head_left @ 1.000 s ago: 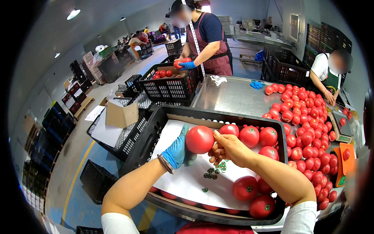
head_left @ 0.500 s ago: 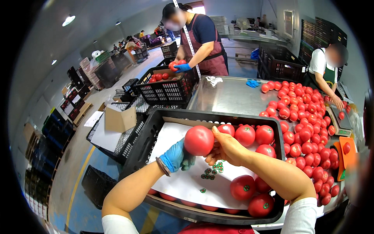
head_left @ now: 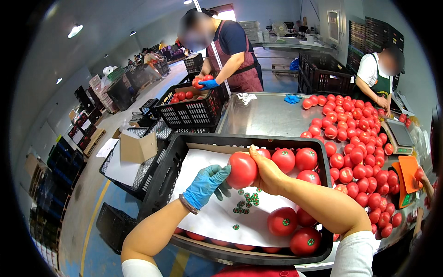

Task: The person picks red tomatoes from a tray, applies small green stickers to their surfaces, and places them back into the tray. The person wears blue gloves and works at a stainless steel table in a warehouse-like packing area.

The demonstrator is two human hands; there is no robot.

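A large red tomato (head_left: 243, 170) is held over a black crate (head_left: 159, 177). My bare right hand (head_left: 268, 174) cups its right side, thumb on top. My blue-gloved left hand (head_left: 206, 184) is closed at its left side, thumb against the skin and other fingers curled lower down, partly hidden. Beneath my hands, a white paper sheet (head_left: 198, 224) covers part of the crate, with several small round green stickers (head_left: 248, 199) on it. Tomatoes with such stickers, like this tomato (head_left: 282, 221), sit along the crate's right side and far edge.
Loose tomatoes (head_left: 355, 152) cover the right of a metal table (head_left: 263, 115), near a scale (head_left: 398, 134) and an orange-topped device (head_left: 408, 174). Across from me, a person in an apron (head_left: 237, 55) handles tomatoes over another crate (head_left: 189, 113). Another person (head_left: 378, 76) stands far right.
My right hand has wrapped further round the tomato, and my left hand has shifted to its left side. The far-right person's hand has drawn back from the scale. Another hand with a tomato appears at right.
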